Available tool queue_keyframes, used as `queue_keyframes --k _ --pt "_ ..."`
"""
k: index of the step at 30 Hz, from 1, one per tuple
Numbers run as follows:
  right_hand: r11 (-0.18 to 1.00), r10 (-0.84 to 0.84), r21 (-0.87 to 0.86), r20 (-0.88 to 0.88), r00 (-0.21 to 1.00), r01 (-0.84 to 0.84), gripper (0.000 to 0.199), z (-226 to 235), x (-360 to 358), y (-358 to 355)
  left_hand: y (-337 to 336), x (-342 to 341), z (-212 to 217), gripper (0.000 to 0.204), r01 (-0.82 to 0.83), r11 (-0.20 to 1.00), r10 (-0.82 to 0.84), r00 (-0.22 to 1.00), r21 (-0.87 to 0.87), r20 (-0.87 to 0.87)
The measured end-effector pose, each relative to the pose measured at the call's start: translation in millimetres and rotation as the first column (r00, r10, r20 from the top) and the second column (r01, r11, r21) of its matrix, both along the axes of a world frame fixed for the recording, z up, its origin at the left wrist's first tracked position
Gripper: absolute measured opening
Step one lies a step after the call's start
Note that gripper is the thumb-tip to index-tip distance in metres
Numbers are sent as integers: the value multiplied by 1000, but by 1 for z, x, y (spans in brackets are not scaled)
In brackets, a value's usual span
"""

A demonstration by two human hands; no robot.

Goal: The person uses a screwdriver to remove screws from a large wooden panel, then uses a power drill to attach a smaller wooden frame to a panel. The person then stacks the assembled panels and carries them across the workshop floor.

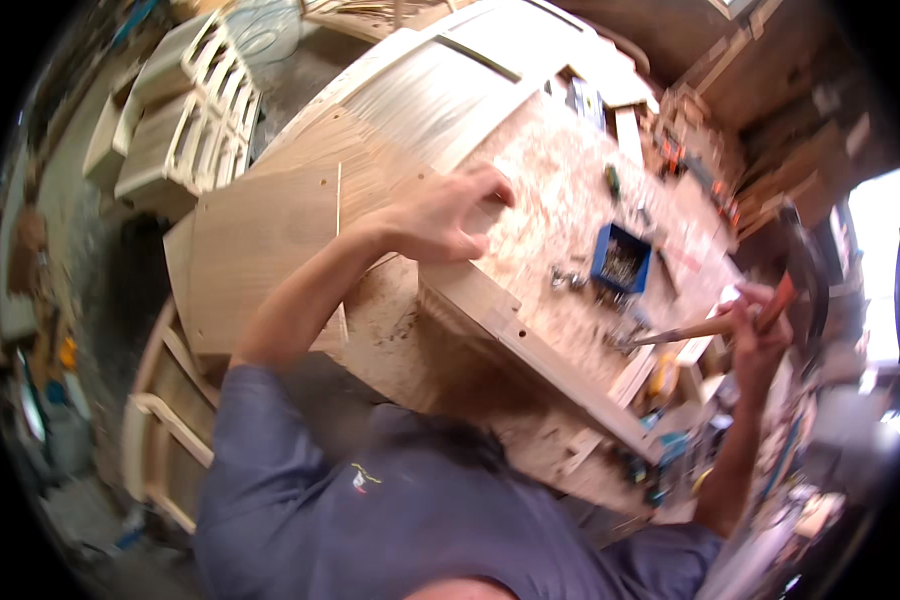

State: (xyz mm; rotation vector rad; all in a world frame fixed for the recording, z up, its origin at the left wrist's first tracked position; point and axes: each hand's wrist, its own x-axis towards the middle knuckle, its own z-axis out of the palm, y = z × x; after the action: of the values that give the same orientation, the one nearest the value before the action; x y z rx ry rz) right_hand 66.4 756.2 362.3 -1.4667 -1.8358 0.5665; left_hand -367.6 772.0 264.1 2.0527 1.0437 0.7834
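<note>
Jutting from right grip point(756, 326), both sides: hammer point(778, 301).

Slatted pale wooden frames point(185, 110) stand grouped at 10 o'clock from the centre of view. A wooden frame with a crosspiece point(173, 428) lies at 8 o'clock. At 2 o'clock, a small dark-green object point(612, 180) rests on the worktop point(535, 150); beyond it, blurred orange-and-black items point(675, 158) lie near wood offcuts point(685, 108). Toward 3 o'clock, a blue box point(602, 252) contains small pieces point(620, 264); farther out, a bright opening point(878, 260).
</note>
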Motion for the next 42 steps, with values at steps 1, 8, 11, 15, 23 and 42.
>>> queue_keyframes --k 1,8,11,15,23,42 --pt "999 -21 -27 -67 998 19 19 -8 14 -4 -1 1 2 50 -21 999 19 998 -29 -61" --pt "944 -260 -181 105 960 276 21 -104 145 -79 1 44 36 28 -262 964 256 870 44 -421" --pt "847 -387 -393 4 922 357 18 -148 177 -107 4 56 24 16 -312 931 364 809 189 -462" --pt "778 -337 -503 171 926 376 17 -191 198 -123 3 63 26 10 -435 891 431 722 130 -541" --pt "825 -50 -368 708 704 429 10 -274 231 -110 4 66 38 18 -341 936 317 699 91 -641" --pt "929 -174 -159 611 772 335 22 -327 214 -129 -48 23 29 55 -608 602 520 790 -517 -323"
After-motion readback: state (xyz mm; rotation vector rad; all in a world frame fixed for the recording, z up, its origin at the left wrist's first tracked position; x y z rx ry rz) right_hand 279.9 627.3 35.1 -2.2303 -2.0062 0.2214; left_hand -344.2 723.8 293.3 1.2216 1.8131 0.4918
